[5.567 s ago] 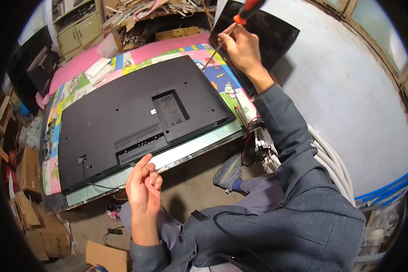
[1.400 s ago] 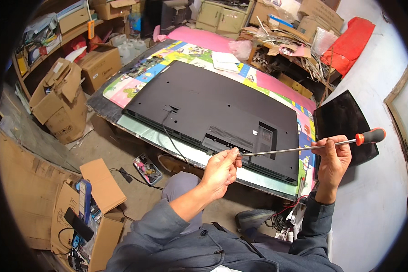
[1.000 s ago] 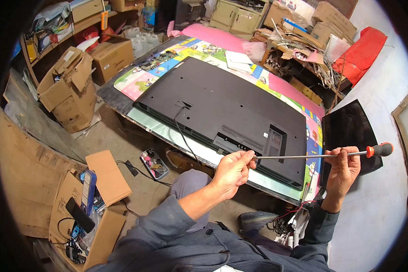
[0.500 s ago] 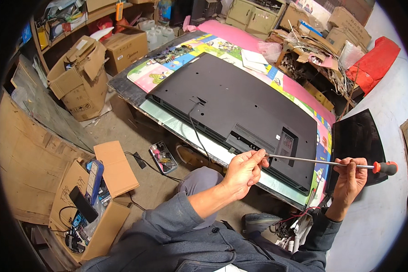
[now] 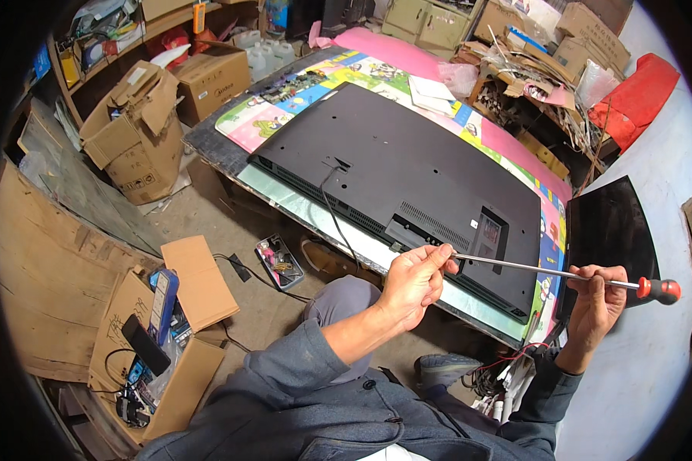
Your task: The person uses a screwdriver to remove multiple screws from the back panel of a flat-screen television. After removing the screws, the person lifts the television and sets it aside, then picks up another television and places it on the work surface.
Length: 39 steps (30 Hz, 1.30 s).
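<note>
Face-down black television [image 5: 407, 177]; brown cartons [image 5: 134, 134] left.

Television back [image 5: 407, 169] covers most of the surface [image 5: 284, 115], its top open to reach. Cardboard boxes [image 5: 142, 142] crowd the floor left; black panel [image 5: 611, 230] blocks right.

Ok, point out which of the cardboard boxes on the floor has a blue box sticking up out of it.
The open cardboard box at lower left, nearest the person's left elbow: a blue box stands in it among cables. The boxes further off by the shelves show none.
</note>
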Motion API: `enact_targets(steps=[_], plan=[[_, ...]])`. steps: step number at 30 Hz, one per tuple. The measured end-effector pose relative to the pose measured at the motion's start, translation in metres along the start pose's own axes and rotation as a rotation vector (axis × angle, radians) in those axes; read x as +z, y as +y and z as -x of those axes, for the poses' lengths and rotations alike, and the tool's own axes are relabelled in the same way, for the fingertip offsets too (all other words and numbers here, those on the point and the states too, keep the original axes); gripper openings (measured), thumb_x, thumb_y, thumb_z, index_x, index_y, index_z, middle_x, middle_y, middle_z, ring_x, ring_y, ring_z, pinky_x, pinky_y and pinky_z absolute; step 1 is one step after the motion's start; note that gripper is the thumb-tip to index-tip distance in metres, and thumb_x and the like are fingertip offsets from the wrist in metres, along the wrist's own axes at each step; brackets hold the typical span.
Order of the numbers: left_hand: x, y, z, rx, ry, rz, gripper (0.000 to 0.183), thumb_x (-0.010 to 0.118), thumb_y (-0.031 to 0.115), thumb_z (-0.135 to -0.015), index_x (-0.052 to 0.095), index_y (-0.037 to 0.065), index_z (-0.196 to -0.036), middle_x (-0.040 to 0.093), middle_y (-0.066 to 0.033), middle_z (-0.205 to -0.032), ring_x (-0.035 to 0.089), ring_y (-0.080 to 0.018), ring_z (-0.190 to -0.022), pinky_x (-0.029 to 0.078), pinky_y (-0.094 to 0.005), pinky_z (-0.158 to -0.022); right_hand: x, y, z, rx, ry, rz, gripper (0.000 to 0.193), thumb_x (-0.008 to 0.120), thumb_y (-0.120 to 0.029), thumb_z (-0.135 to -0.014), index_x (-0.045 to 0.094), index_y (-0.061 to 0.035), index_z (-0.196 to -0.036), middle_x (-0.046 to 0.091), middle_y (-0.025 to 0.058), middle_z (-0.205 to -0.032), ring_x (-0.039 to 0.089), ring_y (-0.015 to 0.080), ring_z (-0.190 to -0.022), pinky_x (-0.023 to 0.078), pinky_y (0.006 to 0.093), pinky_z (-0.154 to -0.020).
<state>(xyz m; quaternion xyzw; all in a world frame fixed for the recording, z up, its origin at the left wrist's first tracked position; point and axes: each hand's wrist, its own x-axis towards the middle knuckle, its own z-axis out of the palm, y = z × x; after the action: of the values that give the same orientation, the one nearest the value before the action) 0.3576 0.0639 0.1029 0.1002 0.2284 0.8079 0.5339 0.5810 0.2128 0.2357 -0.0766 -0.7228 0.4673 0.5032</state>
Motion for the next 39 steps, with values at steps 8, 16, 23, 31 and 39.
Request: enact_targets(steps=[8, 16, 23, 31, 39], plan=[[0.005, 0.011, -0.005, -0.137, 0.029, -0.012, 0.039, 0.049, 0.036, -0.105, 0.06, 0.0, -0.112, 0.063, -0.0054, -0.087, 0.032, -0.0025, -0.04, 0.024, -0.0199, -0.034, 0.006, -0.003, -0.009, -0.006, 0.064, 0.066, 0.006, 0.055, -0.002, -0.098, 0.056, 0.0032, -0.099, 0.07, 0.0167, -0.096, 0.072, 0.0279, -0.089, 0.061, 0.035, -0.075], [0.001, -0.004, -0.014, -0.239, -0.017, -0.102, 0.039, 0.046, 0.026, -0.104, 0.057, -0.004, -0.127, 0.065, -0.0093, -0.094, 0.04, -0.0062, -0.052, 0.034, -0.0205, -0.041, -0.069, 0.019, -0.036, -0.086, 0.352, 0.779, 0.006, 0.065, -0.002, -0.091, 0.065, 0.0031, -0.088, 0.073, 0.0118, -0.079, 0.072, 0.0155, -0.073, 0.057, 0.0271, -0.067], [-0.006, -0.009, -0.015, -0.156, -0.016, -0.213, 0.051, 0.044, -0.012, -0.081, 0.047, -0.013, -0.132, 0.059, -0.0157, -0.112, 0.057, -0.0176, -0.088, 0.049, -0.0283, -0.078, -0.173, 0.099, -0.031, 0.069, 0.31, 1.246, 0.015, 0.069, -0.015, -0.085, 0.062, -0.0018, -0.088, 0.068, 0.0199, -0.078, 0.069, 0.0378, -0.078, 0.054, 0.0443, -0.071], [0.008, -0.008, -0.011, -0.126, 0.095, -0.237, 0.031, 0.05, 0.001, -0.1, 0.05, -0.009, -0.13, 0.062, -0.0184, -0.115, 0.065, -0.0219, -0.096, 0.058, -0.0289, -0.087, -0.196, 0.131, -0.026, 0.121, 0.308, 1.243, 0.018, 0.069, -0.018, -0.086, 0.063, -0.0007, -0.09, 0.069, 0.0214, -0.081, 0.069, 0.0388, -0.082, 0.054, 0.0464, -0.075], [-0.003, -0.005, -0.016, -0.11, 0.05, -0.224, 0.03, 0.048, -0.003, -0.097, 0.051, -0.011, -0.127, 0.062, -0.0177, -0.109, 0.064, -0.0234, -0.1, 0.056, -0.0324, -0.094, -0.198, 0.135, -0.021, 0.21, 0.285, 1.269, 0.021, 0.068, -0.021, -0.087, 0.067, 0.0001, -0.093, 0.069, 0.0246, -0.086, 0.068, 0.0407, -0.086, 0.053, 0.0487, -0.079]])
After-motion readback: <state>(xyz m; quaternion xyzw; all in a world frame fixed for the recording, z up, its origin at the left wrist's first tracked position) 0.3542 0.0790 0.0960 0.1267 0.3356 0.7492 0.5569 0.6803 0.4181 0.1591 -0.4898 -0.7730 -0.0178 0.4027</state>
